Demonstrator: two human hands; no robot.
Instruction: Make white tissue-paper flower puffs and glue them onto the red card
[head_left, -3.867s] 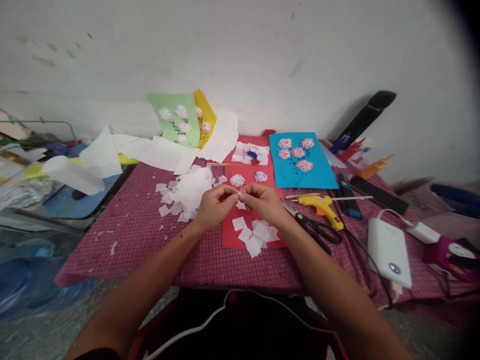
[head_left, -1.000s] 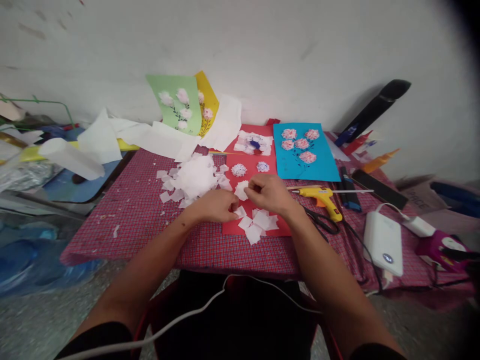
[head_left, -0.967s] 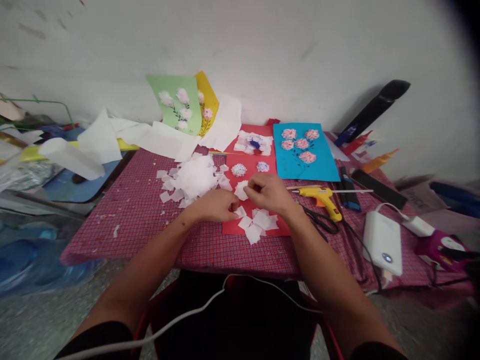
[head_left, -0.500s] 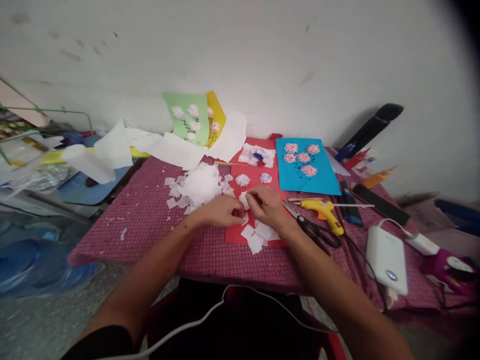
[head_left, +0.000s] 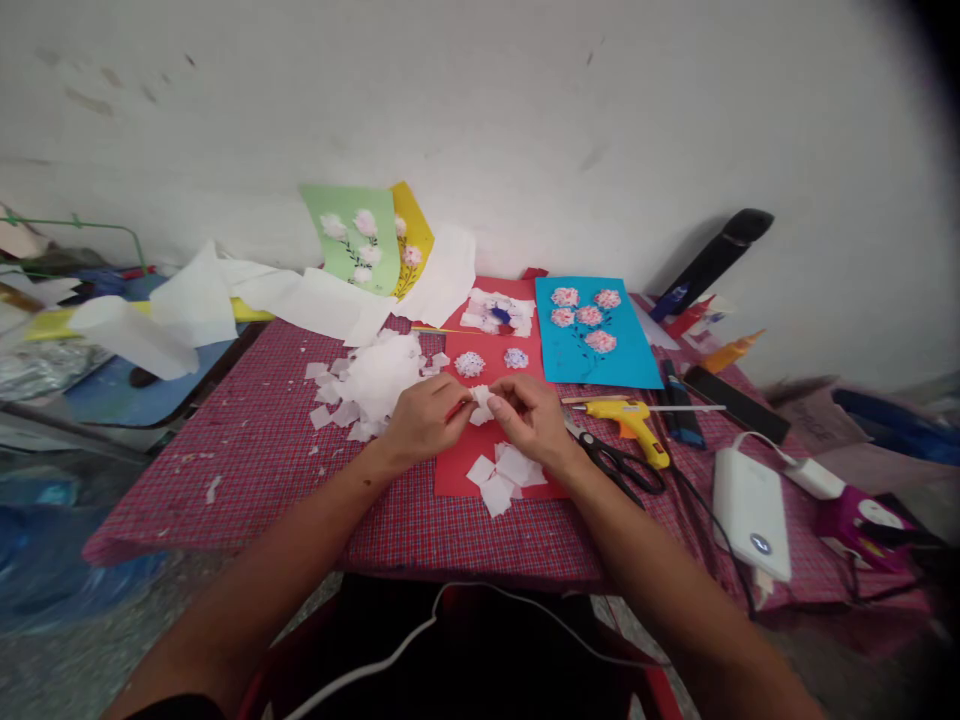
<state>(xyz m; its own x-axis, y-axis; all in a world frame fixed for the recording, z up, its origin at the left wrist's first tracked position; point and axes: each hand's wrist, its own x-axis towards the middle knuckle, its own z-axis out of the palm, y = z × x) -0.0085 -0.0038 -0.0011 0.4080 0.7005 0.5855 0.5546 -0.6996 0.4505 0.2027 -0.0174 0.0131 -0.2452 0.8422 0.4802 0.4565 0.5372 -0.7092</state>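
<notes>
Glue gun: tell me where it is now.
In the head view, the yellow hot glue gun lies just below the blue card and above the black-handled scissors, right of the right hand.

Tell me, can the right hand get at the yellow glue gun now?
Probably yes: the right hand is near the yellow glue gun, and nothing stands between them; the scissors lie just below. But it pinches white tissue.

A heap of torn white tissue paper (head_left: pixel 375 378) lies left of a flat red paper sheet (head_left: pixel 456 475) on the surface (head_left: pixel 225 500). A yellow glue gun (head_left: pixel 630 420) and black scissors (head_left: pixel 619 462) lie right of the sheet.
</notes>
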